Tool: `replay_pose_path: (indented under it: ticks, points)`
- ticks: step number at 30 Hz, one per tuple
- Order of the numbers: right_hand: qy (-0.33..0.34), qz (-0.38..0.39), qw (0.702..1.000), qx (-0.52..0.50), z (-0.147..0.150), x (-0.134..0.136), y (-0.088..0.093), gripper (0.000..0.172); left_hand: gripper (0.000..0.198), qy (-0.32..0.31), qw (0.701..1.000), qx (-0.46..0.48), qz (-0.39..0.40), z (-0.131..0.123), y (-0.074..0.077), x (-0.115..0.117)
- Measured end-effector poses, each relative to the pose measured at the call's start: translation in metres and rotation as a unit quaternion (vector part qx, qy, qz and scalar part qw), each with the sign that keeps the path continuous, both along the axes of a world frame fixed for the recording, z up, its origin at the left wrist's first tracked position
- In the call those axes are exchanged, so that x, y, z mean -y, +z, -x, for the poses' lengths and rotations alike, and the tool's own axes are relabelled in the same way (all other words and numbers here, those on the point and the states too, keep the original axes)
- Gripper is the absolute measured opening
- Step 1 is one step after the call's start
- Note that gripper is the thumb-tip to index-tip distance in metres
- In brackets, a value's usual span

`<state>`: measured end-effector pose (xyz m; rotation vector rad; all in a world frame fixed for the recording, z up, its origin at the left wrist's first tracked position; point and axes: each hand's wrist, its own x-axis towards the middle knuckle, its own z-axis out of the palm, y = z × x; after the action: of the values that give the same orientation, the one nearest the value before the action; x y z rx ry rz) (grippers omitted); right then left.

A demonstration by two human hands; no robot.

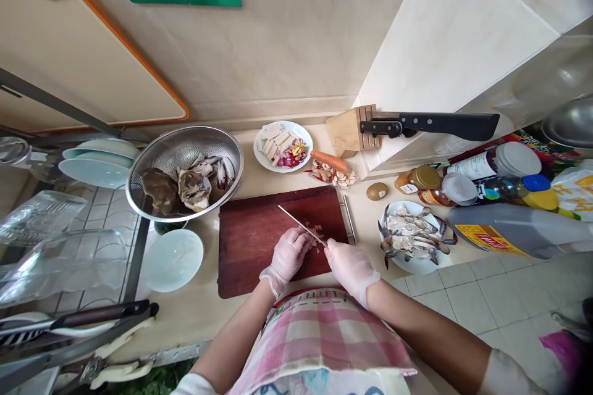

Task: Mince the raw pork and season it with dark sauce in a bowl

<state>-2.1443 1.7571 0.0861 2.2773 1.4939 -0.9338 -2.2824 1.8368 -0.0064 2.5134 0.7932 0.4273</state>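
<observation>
My right hand (351, 268), in a clear plastic glove, is closed round the handle of a kitchen knife (296, 220). The blade points away to the left, low over a dark red-brown cutting board (248, 247). Gloved as well, my left hand (288, 256) rests on the board with its fingers curled in beside the blade. Whatever those fingertips press on is hidden. Small pale chopped bits (317, 231) lie around the blade. Just beyond the board are a carrot (328, 161), with garlic cloves and red chillies (336, 176) next to it.
A steel colander (139, 191) with crab shells and an empty white plate (173, 261) are at left. A plate of cut vegetables (303, 133) and a knife block (343, 131) stand behind. Right are a kiwi (377, 191), a bowl of crab pieces (412, 234), jars and a large bottle (514, 228).
</observation>
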Motion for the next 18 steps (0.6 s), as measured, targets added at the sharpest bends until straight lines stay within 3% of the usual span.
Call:
replay_pose_path:
  ticks: [4,18]
  points:
    - [-0.014,0.009,1.0,-0.001,-0.0005,0.0034,0.0,0.029,0.016,0.044,0.999,-0.002,-0.029,-0.0006,-0.0028,0.0019]
    - [-0.016,-0.011,1.0,-0.018,0.0057,0.0039,-0.0067,0.029,0.016,0.055,0.998,-0.035,-0.001,0.0005,0.0008,-0.0012]
